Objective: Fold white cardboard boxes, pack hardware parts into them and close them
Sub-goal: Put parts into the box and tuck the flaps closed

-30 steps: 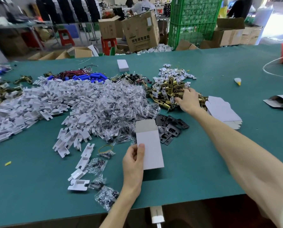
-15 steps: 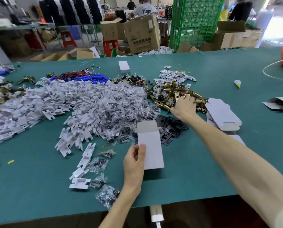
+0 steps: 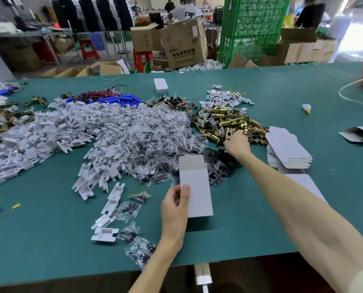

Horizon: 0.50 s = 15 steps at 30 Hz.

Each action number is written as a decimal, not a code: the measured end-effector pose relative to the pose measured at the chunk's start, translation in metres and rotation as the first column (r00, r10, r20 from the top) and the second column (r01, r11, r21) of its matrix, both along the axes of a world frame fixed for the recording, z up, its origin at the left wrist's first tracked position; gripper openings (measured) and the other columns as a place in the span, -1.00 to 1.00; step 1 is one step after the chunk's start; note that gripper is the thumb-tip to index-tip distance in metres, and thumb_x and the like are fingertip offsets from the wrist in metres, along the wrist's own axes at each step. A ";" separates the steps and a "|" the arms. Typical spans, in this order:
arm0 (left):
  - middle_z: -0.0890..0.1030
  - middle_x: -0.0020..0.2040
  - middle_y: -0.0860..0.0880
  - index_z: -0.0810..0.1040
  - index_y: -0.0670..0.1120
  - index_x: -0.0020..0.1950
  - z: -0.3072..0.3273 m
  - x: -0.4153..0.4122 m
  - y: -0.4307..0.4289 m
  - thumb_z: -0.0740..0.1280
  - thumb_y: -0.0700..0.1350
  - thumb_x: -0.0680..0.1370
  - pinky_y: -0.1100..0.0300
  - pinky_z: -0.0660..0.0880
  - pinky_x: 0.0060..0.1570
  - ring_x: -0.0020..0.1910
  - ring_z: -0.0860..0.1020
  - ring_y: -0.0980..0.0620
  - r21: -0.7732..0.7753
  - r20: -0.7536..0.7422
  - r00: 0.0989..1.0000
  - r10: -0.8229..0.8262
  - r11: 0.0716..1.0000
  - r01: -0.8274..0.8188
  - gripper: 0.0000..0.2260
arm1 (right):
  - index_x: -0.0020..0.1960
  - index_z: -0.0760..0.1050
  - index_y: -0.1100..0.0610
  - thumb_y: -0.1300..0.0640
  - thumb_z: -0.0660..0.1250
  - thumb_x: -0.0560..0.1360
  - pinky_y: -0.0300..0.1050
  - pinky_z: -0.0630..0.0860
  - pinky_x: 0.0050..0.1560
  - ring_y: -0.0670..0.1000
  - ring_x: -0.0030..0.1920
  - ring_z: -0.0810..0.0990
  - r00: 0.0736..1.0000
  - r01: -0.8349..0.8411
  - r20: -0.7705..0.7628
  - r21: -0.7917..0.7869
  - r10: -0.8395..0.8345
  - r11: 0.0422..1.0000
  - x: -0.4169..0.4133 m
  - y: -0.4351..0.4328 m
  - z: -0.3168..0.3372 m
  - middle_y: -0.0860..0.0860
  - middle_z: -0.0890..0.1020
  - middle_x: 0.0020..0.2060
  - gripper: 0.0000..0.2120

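Green felt covers the work table [image 3: 49, 240], and nearest its front edge the person's left hand [image 3: 175, 210] grips a white cardboard box [image 3: 197, 191], thumb on the top face and fingers hidden underneath. The box hangs just above the table, with its shadow on the felt below. Its long axis runs away from the person and leans a little to the left. The open end, with a raised grey-brown flap, points toward the piles of parts. Being thin card, the box is probably very light and easy to crush, so it is best held by its side edges near the closed end, as it is here, with support underneath once metal goes in. Just beyond the open end lie flat black plates [image 3: 220, 166]. Past them the right hand [image 3: 237, 142] reaches into the near edge of a heap of brass latch parts [image 3: 229, 121]; its fingertips are buried among the parts, so I cannot tell whether it has hold of one. These parts look hard and heavy for their size. To the right sits a stack of unfolded box blanks [image 3: 286, 149]. To the left spread clear bags of screws [image 3: 151, 140] and a wide drift of white plastic pieces [image 3: 60, 127]. Farther back lie blue cylinders [image 3: 121, 98] and a small closed white box [image 3: 161, 85]. Behind the table stand brown cartons [image 3: 182, 43] and green crates [image 3: 250, 28].
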<state>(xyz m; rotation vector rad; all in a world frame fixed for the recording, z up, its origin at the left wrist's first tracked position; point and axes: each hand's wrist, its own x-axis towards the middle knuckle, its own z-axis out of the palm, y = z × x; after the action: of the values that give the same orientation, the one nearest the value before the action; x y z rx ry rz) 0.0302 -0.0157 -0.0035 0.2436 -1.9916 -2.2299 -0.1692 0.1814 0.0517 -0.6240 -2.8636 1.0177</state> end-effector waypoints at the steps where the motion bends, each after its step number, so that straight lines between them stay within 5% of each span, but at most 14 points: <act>1: 0.64 -0.04 -0.22 0.61 -0.09 0.03 0.000 0.000 0.000 0.33 0.19 0.58 0.02 0.46 -0.15 -0.15 0.54 0.02 0.005 -0.001 1.000 0.000 1.000 0.000 -0.66 | 0.37 0.25 0.32 0.24 0.29 0.60 0.13 0.50 0.18 0.29 0.19 0.49 1.000 0.016 -0.007 -0.040 -0.017 0.999 0.001 -0.001 -0.001 0.32 0.48 0.27 -0.58; 5: 0.66 -0.03 -0.20 0.62 -0.10 0.05 0.001 0.001 0.000 0.33 0.20 0.57 0.03 0.48 -0.13 -0.13 0.56 0.02 0.015 -0.003 1.000 -0.001 1.000 0.001 -0.64 | 0.41 0.23 0.30 0.15 0.40 0.56 0.17 0.44 0.31 0.31 0.29 0.46 0.994 0.100 -0.036 -0.138 -0.106 0.985 0.004 -0.005 -0.010 0.28 0.53 0.23 -0.45; 7: 0.67 -0.03 -0.18 0.62 -0.10 0.06 0.001 0.001 0.000 0.33 0.20 0.57 0.02 0.49 -0.13 -0.13 0.57 0.02 0.016 -0.001 1.000 -0.001 1.000 0.001 -0.64 | 0.38 0.26 0.30 0.12 0.43 0.52 0.13 0.47 0.16 0.25 0.16 0.50 0.992 0.116 -0.022 -0.247 -0.125 0.962 0.005 -0.007 -0.012 0.24 0.53 0.13 -0.44; 11: 0.67 -0.01 -0.20 0.62 -0.09 0.06 -0.001 0.001 -0.001 0.33 0.20 0.57 -0.03 0.50 -0.12 -0.11 0.58 -0.01 0.024 -0.002 1.000 -0.005 1.000 0.005 -0.65 | -0.01 0.40 0.24 0.16 0.48 0.47 -0.05 0.38 -0.25 0.07 -0.20 0.42 0.991 0.081 -0.057 -0.456 -0.120 0.886 0.006 -0.005 -0.009 0.13 0.48 -0.16 -0.72; 15: 0.68 -0.07 -0.11 0.62 -0.08 0.06 -0.001 0.001 -0.001 0.34 0.21 0.56 0.09 0.51 -0.17 -0.14 0.59 0.05 0.028 -0.006 1.000 -0.010 1.000 0.011 -0.64 | 0.08 0.61 0.27 0.19 0.51 0.45 -0.02 0.54 0.00 0.09 -0.05 0.62 0.991 -0.037 -0.127 -0.548 -0.040 0.835 0.020 0.002 0.001 0.08 0.68 -0.06 -0.75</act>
<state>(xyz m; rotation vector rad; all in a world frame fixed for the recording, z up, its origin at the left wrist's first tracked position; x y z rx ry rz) 0.0310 -0.0165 -0.0048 0.2299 -1.9640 -2.2638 -0.1496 0.1831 0.0527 -0.5470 -2.4355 1.8319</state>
